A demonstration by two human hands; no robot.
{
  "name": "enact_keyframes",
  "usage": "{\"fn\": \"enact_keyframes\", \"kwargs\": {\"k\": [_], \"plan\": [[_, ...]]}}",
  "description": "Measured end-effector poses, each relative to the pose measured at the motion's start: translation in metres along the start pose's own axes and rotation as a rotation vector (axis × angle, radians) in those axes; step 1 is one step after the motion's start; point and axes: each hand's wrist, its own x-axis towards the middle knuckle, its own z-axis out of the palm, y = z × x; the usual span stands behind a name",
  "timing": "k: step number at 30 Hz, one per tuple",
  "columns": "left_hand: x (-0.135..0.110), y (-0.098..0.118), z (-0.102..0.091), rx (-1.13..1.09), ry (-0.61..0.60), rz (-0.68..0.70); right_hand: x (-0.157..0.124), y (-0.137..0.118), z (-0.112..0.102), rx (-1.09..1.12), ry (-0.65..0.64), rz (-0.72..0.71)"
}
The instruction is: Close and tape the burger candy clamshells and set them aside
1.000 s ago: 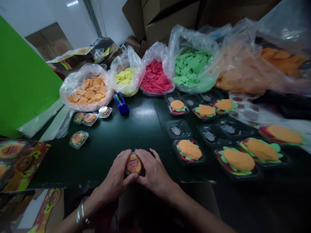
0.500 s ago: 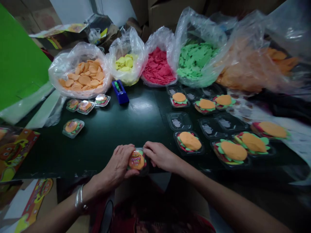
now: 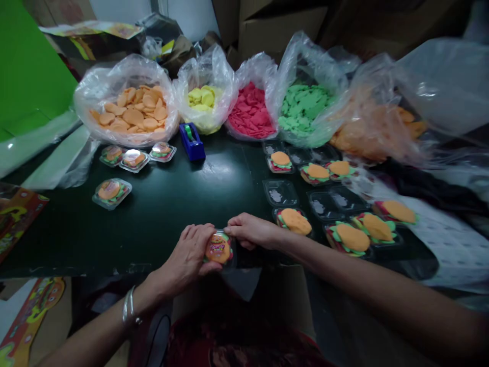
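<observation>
My left hand (image 3: 188,257) is curled round a small clear pack holding a burger-shaped candy (image 3: 218,248), thumb under it, at the near edge of the dark table (image 3: 179,204). My right hand (image 3: 250,230) pinches the pack's top right corner with closed fingers. A silver bangle (image 3: 130,306) sits on my left wrist. Just right of my right hand lies an open black tray with an assembled burger candy (image 3: 294,220).
Plastic bags of orange (image 3: 132,114), yellow (image 3: 202,99), red (image 3: 250,112) and green (image 3: 303,107) pieces line the back, with a blue tape dispenser (image 3: 192,141) before them. Several sealed packs (image 3: 111,191) lie left; filled and empty black trays (image 3: 280,192) lie right. Printed cartons (image 3: 15,214) at far left.
My right hand has slid off the top of the pack to its right corner. The view has tilted and shifted; the pack stays at the table's near edge in my left hand.
</observation>
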Motion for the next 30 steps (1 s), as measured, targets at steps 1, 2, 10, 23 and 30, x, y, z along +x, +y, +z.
{"fn": "enact_keyframes", "kwargs": {"k": [1,2,10,23,30], "plan": [[0.0,0.001,0.001,-0.002,0.006,0.002,-0.009,0.003,0.004,0.016,0.029,-0.014],[0.0,0.002,0.001,-0.005,0.0,0.009,-0.02,0.008,0.01,0.042,0.068,-0.036],[0.004,0.023,0.015,0.044,-0.006,-0.013,-0.072,0.074,0.092,0.561,0.243,-0.086],[0.005,0.023,0.015,0.038,-0.025,-0.042,-0.038,0.077,0.126,0.975,0.45,-0.206],[0.002,0.017,0.018,0.051,-0.033,-0.023,-0.055,0.073,0.102,0.703,0.242,-0.122]]}}
